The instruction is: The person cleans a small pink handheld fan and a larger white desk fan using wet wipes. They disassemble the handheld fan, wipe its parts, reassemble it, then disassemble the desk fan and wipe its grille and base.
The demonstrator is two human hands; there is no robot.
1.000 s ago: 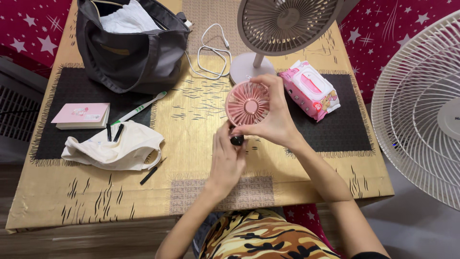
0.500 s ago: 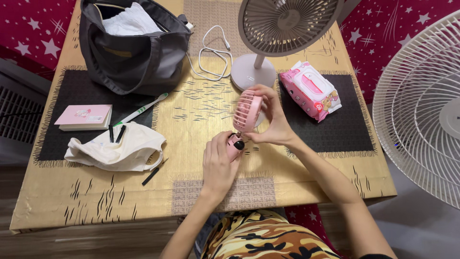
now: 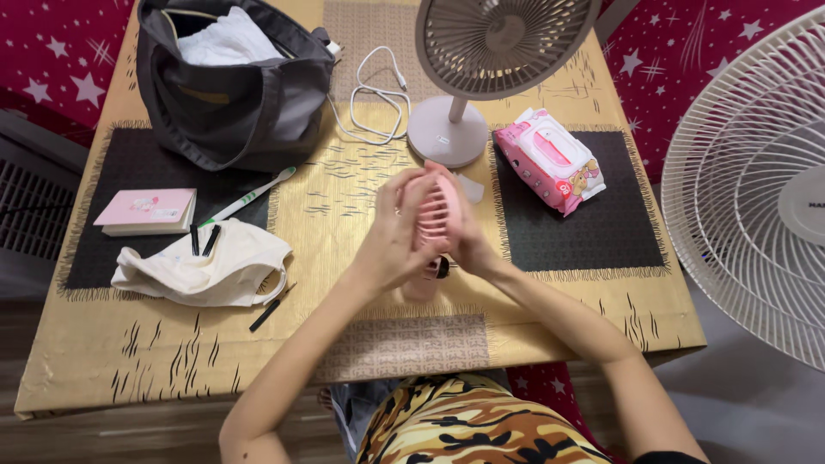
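Both hands meet above the middle of the worktop (image 3: 361,344), clasping a small pink handheld fan (image 3: 436,215) between them. The left hand (image 3: 391,236) has its fingers (image 3: 404,193) curled over the left face of the fan's round slatted head, pressed against it. The right hand (image 3: 471,245) cups the opposite side from behind, its fingers mostly hidden by the fan, so their exact grip cannot be told. The fan head stands on edge, held clear of the surface; its pink handle (image 3: 425,279) hangs down below the palms, with a small dark knob showing beside it.

Just beyond the hands stands a beige desk fan (image 3: 481,43) on a round base, with a white cable (image 3: 374,90) coiled to its left. A pink pack of wet wipes (image 3: 550,159) lies to the right on a dark mat. Far left sits a grey tote bag (image 3: 232,86), and nearer, a toothbrush (image 3: 249,196), a pink notebook (image 3: 146,210) and a cream cloth pouch (image 3: 206,262). A large white floor fan (image 3: 756,189) stands off the right edge.
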